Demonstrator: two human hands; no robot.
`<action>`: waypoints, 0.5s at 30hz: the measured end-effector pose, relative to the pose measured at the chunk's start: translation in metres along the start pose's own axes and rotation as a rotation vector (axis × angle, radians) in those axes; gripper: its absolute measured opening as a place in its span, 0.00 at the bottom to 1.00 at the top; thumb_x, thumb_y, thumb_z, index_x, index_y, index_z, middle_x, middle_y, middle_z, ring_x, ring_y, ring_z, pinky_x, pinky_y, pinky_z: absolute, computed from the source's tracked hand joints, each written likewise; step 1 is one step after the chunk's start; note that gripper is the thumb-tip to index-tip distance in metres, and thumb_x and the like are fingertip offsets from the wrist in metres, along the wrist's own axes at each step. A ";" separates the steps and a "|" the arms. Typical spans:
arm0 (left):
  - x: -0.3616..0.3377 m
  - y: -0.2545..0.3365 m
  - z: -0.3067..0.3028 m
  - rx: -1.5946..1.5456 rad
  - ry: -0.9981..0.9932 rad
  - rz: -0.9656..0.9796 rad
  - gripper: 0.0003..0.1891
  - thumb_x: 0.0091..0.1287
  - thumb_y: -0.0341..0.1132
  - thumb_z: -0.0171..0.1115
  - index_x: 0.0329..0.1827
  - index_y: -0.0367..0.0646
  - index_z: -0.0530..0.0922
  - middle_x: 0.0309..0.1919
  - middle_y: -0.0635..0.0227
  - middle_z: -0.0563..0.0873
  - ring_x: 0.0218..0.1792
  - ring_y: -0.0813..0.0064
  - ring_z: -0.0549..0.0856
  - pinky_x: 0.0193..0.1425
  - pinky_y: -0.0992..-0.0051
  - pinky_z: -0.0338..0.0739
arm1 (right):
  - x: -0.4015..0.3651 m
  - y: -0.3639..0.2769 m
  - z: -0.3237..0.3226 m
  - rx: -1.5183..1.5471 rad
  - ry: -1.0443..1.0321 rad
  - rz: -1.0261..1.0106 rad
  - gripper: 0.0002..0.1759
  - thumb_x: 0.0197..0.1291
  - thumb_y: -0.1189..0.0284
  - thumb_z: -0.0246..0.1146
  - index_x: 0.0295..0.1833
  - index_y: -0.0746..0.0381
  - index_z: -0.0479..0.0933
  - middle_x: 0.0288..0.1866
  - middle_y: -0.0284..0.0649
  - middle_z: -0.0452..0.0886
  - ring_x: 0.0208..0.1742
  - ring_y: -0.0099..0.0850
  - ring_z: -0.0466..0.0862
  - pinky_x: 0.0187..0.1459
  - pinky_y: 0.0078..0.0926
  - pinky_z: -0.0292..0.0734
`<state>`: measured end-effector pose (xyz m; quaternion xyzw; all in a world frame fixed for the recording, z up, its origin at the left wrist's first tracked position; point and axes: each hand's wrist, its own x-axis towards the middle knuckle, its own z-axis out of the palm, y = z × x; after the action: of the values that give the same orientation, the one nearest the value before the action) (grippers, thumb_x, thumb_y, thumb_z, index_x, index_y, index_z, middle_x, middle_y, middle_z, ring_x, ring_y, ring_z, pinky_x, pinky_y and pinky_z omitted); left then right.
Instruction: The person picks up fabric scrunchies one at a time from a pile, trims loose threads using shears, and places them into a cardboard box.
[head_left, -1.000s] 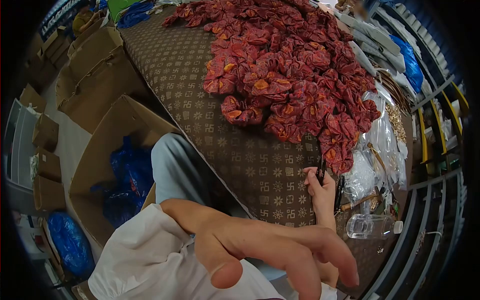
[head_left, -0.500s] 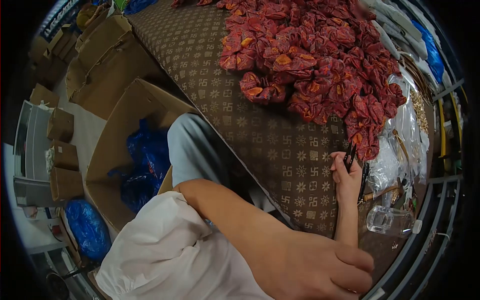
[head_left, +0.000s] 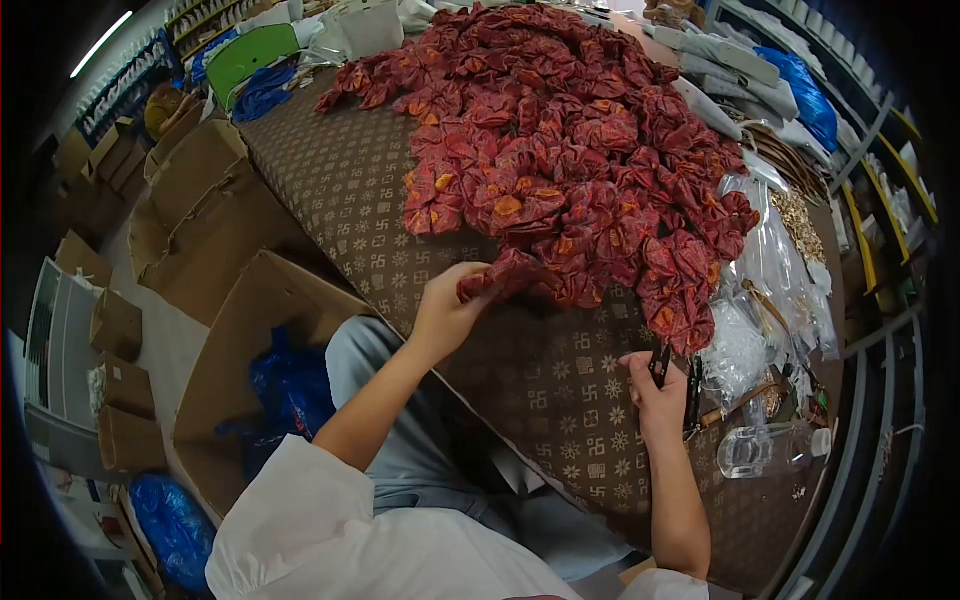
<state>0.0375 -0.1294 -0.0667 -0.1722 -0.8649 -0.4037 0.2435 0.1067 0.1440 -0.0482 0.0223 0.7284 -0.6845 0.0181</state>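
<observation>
A large heap of red and orange fabric bows (head_left: 580, 130) covers the far half of a brown patterned table (head_left: 520, 370). My left hand (head_left: 447, 305) grips one red bow (head_left: 503, 277) at the near edge of the heap. My right hand (head_left: 652, 395) rests on the table near its right side, closed on a small pair of black snips (head_left: 660, 362) that point up toward the heap.
Clear plastic bags (head_left: 770, 280) and a clear plastic bottle (head_left: 765, 452) lie at the table's right. Shelving (head_left: 880, 200) runs along the right. An open cardboard box with a blue bag (head_left: 275, 385) stands at my left knee, with more boxes (head_left: 190, 180) behind it.
My left hand has moved from close under the camera out to the heap and taken hold of a red bow. The right hand stays put with the snips.
</observation>
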 end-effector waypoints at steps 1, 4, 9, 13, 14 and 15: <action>-0.007 0.022 0.001 -0.313 -0.099 -0.196 0.12 0.54 0.28 0.61 0.40 0.36 0.73 0.28 0.68 0.77 0.34 0.74 0.76 0.39 0.76 0.70 | -0.002 -0.001 0.001 0.017 0.037 -0.059 0.11 0.55 0.70 0.61 0.42 0.64 0.75 0.25 0.26 0.72 0.24 0.12 0.67 0.26 0.10 0.60; -0.032 0.072 0.023 -0.923 -0.358 -0.450 0.10 0.63 0.36 0.55 0.39 0.36 0.73 0.26 0.75 0.77 0.28 0.88 0.72 0.34 0.84 0.68 | -0.009 -0.014 0.023 0.086 0.016 -0.211 0.20 0.49 0.72 0.65 0.49 0.64 0.71 0.36 0.31 0.74 0.35 0.17 0.71 0.37 0.13 0.66; -0.036 0.098 0.039 -1.194 -0.533 -0.432 0.13 0.64 0.41 0.53 0.38 0.38 0.73 0.27 0.76 0.76 0.29 0.88 0.71 0.34 0.83 0.68 | -0.019 -0.030 0.024 -0.007 -0.088 -0.096 0.27 0.37 0.84 0.66 0.49 0.65 0.69 0.41 0.37 0.76 0.42 0.23 0.75 0.45 0.19 0.71; -0.031 0.103 0.037 -1.203 -0.530 -0.499 0.15 0.63 0.42 0.53 0.44 0.40 0.72 0.28 0.75 0.77 0.29 0.87 0.73 0.33 0.85 0.69 | -0.020 -0.017 0.013 0.077 0.010 -0.108 0.13 0.44 0.82 0.64 0.38 0.66 0.72 0.31 0.31 0.77 0.34 0.18 0.75 0.39 0.15 0.69; -0.028 0.110 0.037 -1.503 -0.427 -0.728 0.16 0.63 0.44 0.52 0.46 0.40 0.72 0.27 0.74 0.76 0.26 0.87 0.72 0.31 0.84 0.69 | -0.020 -0.016 0.016 0.084 -0.002 -0.099 0.13 0.44 0.82 0.64 0.38 0.66 0.72 0.31 0.31 0.77 0.34 0.18 0.75 0.39 0.15 0.69; -0.025 0.116 0.034 -1.798 -0.301 -0.963 0.18 0.63 0.45 0.52 0.47 0.41 0.71 0.25 0.74 0.76 0.23 0.86 0.72 0.29 0.84 0.69 | -0.019 -0.016 0.019 0.117 0.052 -0.121 0.11 0.46 0.81 0.63 0.37 0.66 0.73 0.30 0.30 0.76 0.32 0.18 0.74 0.38 0.15 0.68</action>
<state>0.1061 -0.0341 -0.0281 0.0254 -0.2423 -0.9304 -0.2737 0.1246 0.1239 -0.0325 -0.0030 0.6874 -0.7250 -0.0438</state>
